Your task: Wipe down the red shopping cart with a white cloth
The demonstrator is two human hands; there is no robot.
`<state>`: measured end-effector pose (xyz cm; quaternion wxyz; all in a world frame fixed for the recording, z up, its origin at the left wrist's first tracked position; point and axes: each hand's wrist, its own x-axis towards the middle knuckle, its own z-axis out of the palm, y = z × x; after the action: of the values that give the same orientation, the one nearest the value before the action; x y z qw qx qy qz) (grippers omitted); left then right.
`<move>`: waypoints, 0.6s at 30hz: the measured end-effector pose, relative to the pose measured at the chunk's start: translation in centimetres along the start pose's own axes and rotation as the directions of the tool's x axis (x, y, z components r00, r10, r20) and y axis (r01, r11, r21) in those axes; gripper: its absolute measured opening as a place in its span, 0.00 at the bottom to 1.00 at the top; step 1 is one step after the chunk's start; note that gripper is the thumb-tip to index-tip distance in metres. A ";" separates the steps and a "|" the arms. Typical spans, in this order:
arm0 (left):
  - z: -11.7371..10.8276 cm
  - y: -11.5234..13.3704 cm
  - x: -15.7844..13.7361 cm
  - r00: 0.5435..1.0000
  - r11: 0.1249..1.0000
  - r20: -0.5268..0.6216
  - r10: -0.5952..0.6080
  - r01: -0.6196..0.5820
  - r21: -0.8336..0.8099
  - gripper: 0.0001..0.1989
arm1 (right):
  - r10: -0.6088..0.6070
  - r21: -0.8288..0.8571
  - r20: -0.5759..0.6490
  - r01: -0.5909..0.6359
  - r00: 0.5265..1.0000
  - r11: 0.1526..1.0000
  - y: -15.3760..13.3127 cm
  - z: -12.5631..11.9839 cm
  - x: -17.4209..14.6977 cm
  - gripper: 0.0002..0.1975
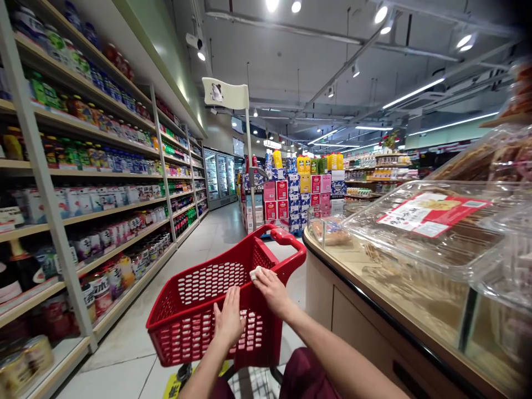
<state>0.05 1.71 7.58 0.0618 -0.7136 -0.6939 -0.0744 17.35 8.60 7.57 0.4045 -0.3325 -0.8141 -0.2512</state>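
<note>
A red plastic shopping cart (208, 332) stands in front of me, its slotted basket showing nothing inside that I can make out. My right hand (272, 291) presses a small wad of white cloth (256, 272) against the basket's upper rim, close to the handle end. Fingers stretched out, my left hand (229, 321) lies at the near side wall of the basket, just below the rim. Whether its palm touches the plastic cannot be made out. The red handle (293, 244) curves up beyond my right hand.
Drink shelves (103, 172) line the left side. A counter (353, 299) with packaged food in clear plastic boxes (440, 216) runs close along the right. Stacked cartons (297, 197) and a pole with a cream sign (225, 94) stand ahead, with glass-door fridges (220, 174) behind.
</note>
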 end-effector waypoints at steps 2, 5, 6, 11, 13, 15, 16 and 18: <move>0.1 -0.1 -0.1 1.000 1.000 0.003 -0.003 0.003 0.018 0.39 | 0.069 -0.022 -0.053 -0.070 0.996 0.997 0.9 -0.8 0.3 0.16; 0.4 -0.1 -0.1 1.000 1.000 -0.008 0.001 -0.001 0.031 0.39 | 0.236 -0.019 -0.157 -0.241 0.959 0.970 3.4 -2.8 0.0 0.15; 0.4 -0.1 -0.1 1.000 1.000 -0.011 0.002 -0.001 0.029 0.39 | 0.264 0.009 -0.165 -0.266 0.950 0.964 3.7 -3.2 -0.5 0.15; 0.4 0.0 0.0 1.000 1.000 -0.015 -0.014 0.014 0.006 0.39 | 0.325 0.156 -0.079 -0.310 0.942 0.938 0.0 -1.3 -6.2 0.15; 0.5 -0.1 0.0 1.000 1.000 -0.027 -0.005 0.005 0.005 0.38 | 0.267 0.203 0.017 -0.265 0.964 0.943 -1.4 -0.5 -7.9 0.16; 0.7 -0.2 0.0 0.999 1.000 -0.041 0.009 -0.009 0.008 0.39 | 0.255 0.226 0.005 -0.250 0.967 0.942 -1.2 -0.7 -7.8 0.16; 0.8 -0.2 0.0 0.999 1.000 -0.048 0.013 -0.012 0.009 0.39 | 0.291 0.218 -0.054 -0.273 0.955 0.937 -0.5 -1.1 -7.2 0.15; 0.8 -0.2 0.0 0.998 1.000 -0.063 0.010 -0.009 0.005 0.38 | 0.389 0.181 -0.207 -0.356 0.898 0.917 1.0 -2.2 -5.6 0.15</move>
<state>-0.09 1.82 6.76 0.0856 -0.7140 -0.6883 -0.0951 21.68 5.87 4.25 0.5623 -0.4207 -0.6960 -0.1498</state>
